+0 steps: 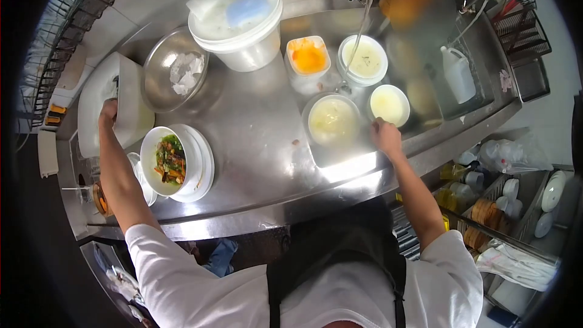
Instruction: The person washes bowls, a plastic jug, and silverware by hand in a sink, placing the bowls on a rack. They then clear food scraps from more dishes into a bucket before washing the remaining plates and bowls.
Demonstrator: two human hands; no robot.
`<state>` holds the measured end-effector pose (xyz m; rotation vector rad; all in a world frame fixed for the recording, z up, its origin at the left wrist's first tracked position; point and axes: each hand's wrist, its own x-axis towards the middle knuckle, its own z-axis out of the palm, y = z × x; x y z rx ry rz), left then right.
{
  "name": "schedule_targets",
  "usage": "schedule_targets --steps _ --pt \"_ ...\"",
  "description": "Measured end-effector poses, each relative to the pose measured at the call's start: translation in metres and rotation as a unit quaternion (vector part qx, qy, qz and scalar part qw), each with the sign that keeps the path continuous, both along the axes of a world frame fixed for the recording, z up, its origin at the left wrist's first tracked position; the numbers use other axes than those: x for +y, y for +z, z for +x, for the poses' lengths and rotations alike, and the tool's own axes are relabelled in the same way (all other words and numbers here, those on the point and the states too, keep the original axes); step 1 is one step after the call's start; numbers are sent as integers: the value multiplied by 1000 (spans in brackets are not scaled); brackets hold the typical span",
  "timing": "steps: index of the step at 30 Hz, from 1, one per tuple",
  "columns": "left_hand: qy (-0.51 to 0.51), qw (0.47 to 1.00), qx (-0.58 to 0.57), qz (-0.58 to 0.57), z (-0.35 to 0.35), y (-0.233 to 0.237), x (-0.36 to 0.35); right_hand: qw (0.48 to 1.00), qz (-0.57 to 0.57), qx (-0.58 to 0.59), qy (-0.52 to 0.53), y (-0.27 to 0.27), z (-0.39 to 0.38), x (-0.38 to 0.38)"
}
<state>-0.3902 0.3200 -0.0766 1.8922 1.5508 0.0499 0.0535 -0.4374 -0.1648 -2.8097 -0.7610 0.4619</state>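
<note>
My right hand [387,136] pinches the near rim of a small white bowl [398,123] holding pale yellowish liquid, in the sink basin. Far to the left, my left hand [109,111] reaches into a white rectangular tub [135,100]. Its fingers look closed; a small dark thing shows just beyond them, too small to name. Beside my right hand stands a round container [333,120] of cloudy liquid. Behind it are a square tub [308,56] with orange residue and a white round tub [364,59] under the tap's stream [365,18].
A bowl of vegetable scraps [170,161] sits on stacked white plates [205,167]. A metal bowl [159,94] with crumpled paper and a large white bucket [249,48] stand behind. A plastic jug [458,76] is in the right basin. The counter's front edge [243,222] runs before me.
</note>
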Motion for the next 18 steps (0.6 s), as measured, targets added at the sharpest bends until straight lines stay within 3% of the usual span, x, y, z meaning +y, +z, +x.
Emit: schedule_targets --steps 3,5,7,9,11,12,14,16,18 --pt "62 987 -28 148 25 32 -44 989 147 2 -21 -25 37 -25" --pt "-29 941 -97 322 23 39 -43 969 205 -128 -53 -18 84 -44" --pt "20 934 -192 302 78 95 -168 958 168 -202 -113 -4 135 -61" --pt "13 942 -215 257 122 108 -258 933 129 -325 -91 -12 188 -80" --pt "-74 947 -296 104 178 95 -344 939 69 -333 -50 -39 234 -94" --pt "-145 941 -301 57 210 76 -378 962 70 -257 -60 -51 247 -94" --pt "-315 930 -183 -46 273 42 -428 989 72 -102 -76 -71 271 -91" --pt "-393 893 -162 -147 339 8 -471 996 35 -44 -67 -81 294 -87" --pt "-480 862 -128 -98 397 -43 -495 997 14 -17 -75 -83 301 -86"
